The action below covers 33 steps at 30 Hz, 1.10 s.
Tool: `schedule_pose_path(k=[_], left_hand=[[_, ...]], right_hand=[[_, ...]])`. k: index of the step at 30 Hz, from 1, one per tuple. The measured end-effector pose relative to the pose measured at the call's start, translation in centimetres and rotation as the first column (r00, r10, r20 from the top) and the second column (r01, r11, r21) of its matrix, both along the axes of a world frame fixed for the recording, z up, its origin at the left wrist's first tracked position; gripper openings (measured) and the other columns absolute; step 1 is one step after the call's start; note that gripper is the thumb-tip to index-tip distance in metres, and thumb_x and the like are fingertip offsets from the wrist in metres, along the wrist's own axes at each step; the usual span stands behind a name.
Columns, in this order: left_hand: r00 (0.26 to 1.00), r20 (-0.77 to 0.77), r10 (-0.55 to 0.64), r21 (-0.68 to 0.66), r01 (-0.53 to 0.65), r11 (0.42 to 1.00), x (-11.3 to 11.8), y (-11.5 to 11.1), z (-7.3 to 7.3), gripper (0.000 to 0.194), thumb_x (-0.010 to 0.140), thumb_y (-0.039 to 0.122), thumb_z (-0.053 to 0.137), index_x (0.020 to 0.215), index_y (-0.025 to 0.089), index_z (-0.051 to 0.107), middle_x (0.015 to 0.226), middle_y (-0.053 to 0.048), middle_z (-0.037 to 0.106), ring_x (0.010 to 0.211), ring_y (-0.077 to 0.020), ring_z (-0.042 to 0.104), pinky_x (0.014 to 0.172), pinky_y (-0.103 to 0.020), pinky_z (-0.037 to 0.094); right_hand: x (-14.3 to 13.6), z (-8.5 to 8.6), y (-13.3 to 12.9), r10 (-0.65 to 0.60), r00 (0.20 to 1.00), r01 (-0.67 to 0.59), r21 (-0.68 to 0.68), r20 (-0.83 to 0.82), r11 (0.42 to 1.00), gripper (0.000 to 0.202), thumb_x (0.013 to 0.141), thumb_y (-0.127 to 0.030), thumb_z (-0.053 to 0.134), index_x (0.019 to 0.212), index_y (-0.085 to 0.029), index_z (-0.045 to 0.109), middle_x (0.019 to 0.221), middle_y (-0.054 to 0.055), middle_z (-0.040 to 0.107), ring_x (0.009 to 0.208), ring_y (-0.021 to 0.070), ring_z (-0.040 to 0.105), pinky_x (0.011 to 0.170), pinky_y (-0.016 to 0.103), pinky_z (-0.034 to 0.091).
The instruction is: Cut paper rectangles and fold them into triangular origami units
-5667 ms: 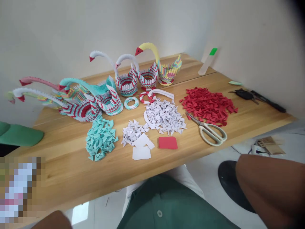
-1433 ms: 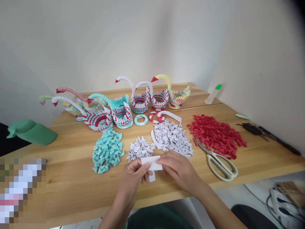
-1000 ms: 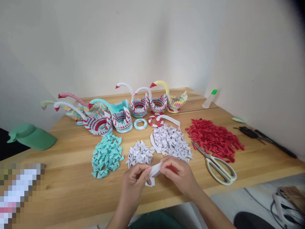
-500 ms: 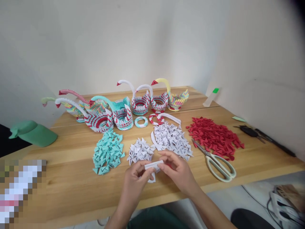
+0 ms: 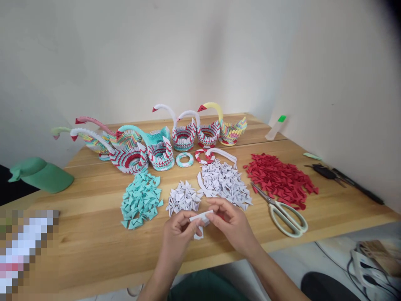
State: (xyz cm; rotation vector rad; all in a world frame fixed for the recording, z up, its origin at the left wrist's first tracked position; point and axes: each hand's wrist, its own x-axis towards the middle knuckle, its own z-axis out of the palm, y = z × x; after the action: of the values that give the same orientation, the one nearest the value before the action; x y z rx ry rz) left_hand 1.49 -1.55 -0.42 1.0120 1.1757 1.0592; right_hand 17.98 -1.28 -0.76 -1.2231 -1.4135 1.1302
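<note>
Between my two hands is a small folded strip of white paper (image 5: 202,217), held above the front of the table. My left hand (image 5: 178,234) pinches its left end with thumb and fingers. At the right end, my right hand (image 5: 233,225) grips it the same way. Below the strip, a few white paper slips (image 5: 198,235) lie partly hidden by my fingers. Just beyond my hands sit a small pile of white folded paper triangles (image 5: 184,196) and a larger white pile (image 5: 225,184). A bit of red shows behind my right fingers, too covered to name.
Scissors (image 5: 287,218) lie right of my hands, by a red triangle pile (image 5: 280,179). Turquoise triangles (image 5: 141,200) are at left. Several paper swans (image 5: 130,158) and two paper rings (image 5: 184,159) stand farther back. A green cap (image 5: 44,174) sits far left, keys (image 5: 324,171) far right.
The view has shifted very slightly. Both hands keep hold of the white paper strip in nearly the same place, and its upper face now looks a little flatter.
</note>
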Motion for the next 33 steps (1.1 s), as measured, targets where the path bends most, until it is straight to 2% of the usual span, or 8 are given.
schedule_pose_path(k=[7,15,18,22,27,33], left_hand=[[1.0,-0.02,-0.004,0.005,0.004,1.0,0.2,0.2,-0.1,0.02,0.068,0.034,0.072,0.069,0.015,0.064,0.051,-0.001,0.064,0.045,-0.0106,0.053,0.048,-0.02,0.039],[1.0,-0.028,0.004,0.031,-0.003,1.0,0.3,0.3,-0.7,0.018,0.072,0.032,0.07,0.073,0.015,0.063,0.058,-0.001,0.066,0.05,-0.0111,0.055,0.049,-0.021,0.04],[0.999,0.027,0.048,0.048,-0.049,0.998,0.6,0.4,-0.6,0.018,0.073,0.032,0.07,0.075,0.016,0.063,0.058,0.0,0.064,0.052,-0.0109,0.055,0.052,-0.021,0.042],[0.988,0.124,0.088,0.01,-0.09,0.996,1.2,0.4,-0.6,0.026,0.07,0.033,0.073,0.086,0.016,0.064,0.058,0.002,0.063,0.054,-0.0113,0.055,0.055,-0.022,0.044],[0.997,0.065,0.036,-0.005,-0.036,0.999,1.2,0.4,-0.9,0.028,0.073,0.039,0.071,0.064,0.014,0.064,0.051,0.001,0.058,0.048,-0.0097,0.049,0.05,-0.021,0.04],[0.995,0.088,0.053,-0.002,-0.053,0.999,1.0,0.4,-0.7,0.028,0.074,0.039,0.069,0.064,0.013,0.066,0.052,0.0,0.06,0.049,-0.0096,0.049,0.051,-0.021,0.039]], right_hand=[[-0.1,0.1,0.1,0.014,0.999,-0.014,-0.003,-0.039,1.0,0.025,0.084,-0.029,0.063,0.108,-0.021,0.063,0.081,0.001,0.068,0.076,0.0169,0.065,0.072,0.029,0.052],[-0.2,0.1,0.3,0.008,0.997,-0.01,-0.029,-0.079,1.0,0.026,0.083,-0.029,0.063,0.108,-0.021,0.063,0.077,0.0,0.066,0.071,0.0161,0.063,0.067,0.027,0.051],[-0.4,0.0,0.4,-0.02,0.996,0.018,-0.022,-0.087,1.0,0.027,0.083,-0.031,0.063,0.108,-0.02,0.063,0.078,0.0,0.065,0.069,0.015,0.06,0.065,0.027,0.05],[-0.7,0.0,0.4,-0.049,0.995,0.048,-0.016,-0.087,0.999,0.03,0.084,-0.034,0.062,0.111,-0.02,0.062,0.08,0.001,0.064,0.071,0.0155,0.059,0.067,0.027,0.05],[-1.2,0.1,0.4,-0.042,0.988,0.037,-0.04,-0.148,0.999,0.031,0.084,-0.035,0.062,0.111,-0.02,0.06,0.081,0.002,0.062,0.074,0.0162,0.06,0.067,0.028,0.05],[-1.5,0.4,0.5,-0.043,0.984,0.034,-0.057,-0.17,0.998,0.03,0.082,-0.035,0.064,0.109,-0.02,0.061,0.081,0.001,0.062,0.072,0.0159,0.059,0.065,0.027,0.05]])
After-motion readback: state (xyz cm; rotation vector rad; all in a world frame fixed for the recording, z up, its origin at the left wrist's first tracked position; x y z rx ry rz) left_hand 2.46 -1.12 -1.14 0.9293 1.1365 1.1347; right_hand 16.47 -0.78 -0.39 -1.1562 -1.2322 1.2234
